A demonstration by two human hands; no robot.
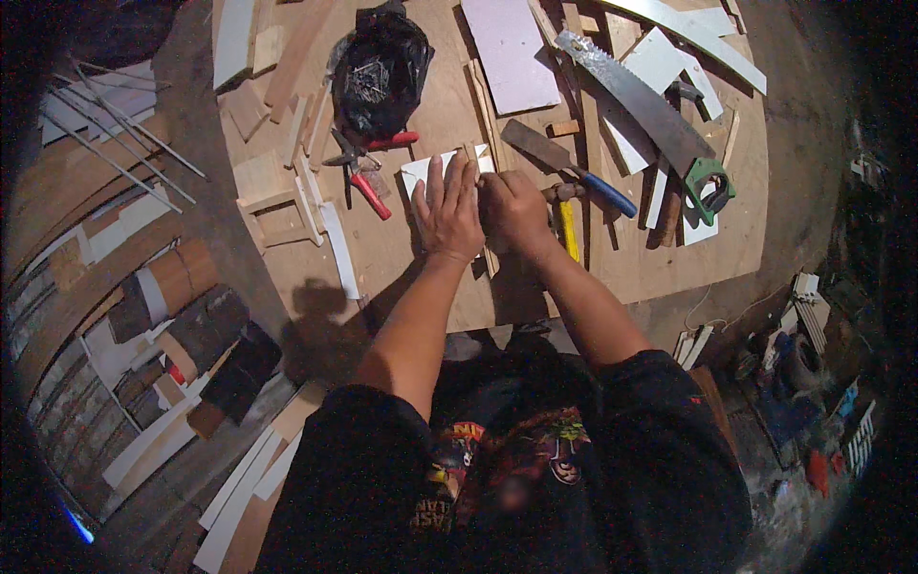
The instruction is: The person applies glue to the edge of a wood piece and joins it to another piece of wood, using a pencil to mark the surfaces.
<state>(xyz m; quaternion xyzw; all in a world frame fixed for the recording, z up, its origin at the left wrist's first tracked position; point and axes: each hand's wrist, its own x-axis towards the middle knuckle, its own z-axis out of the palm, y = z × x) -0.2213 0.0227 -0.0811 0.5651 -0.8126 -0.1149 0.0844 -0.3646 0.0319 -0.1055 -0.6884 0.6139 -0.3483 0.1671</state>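
My left hand (447, 212) lies flat on a small white board (417, 173), its fingers stretched out and a little apart. Close beside it, my right hand (514, 204) is curled into a closed grip at the board's right edge. Whatever its fingers hold is hidden. A narrow wooden strip (479, 105) runs lengthwise just beyond and under the hands. To the right of my right hand lies a hammer (569, 232) with a yellow handle, and beyond it a flat-bladed tool (604, 191) with a blue handle. Red-handled pliers (371, 195) rest left of the board.
A black plastic bag (406, 57) of nails sits at the back of the wooden worktable (421, 301). A green-handled handsaw (660, 120) lies across offcuts at right. A pale panel (512, 53) is at the far side; a small wooden frame (287, 206) stands left. Boards (253, 478) cover the floor at left.
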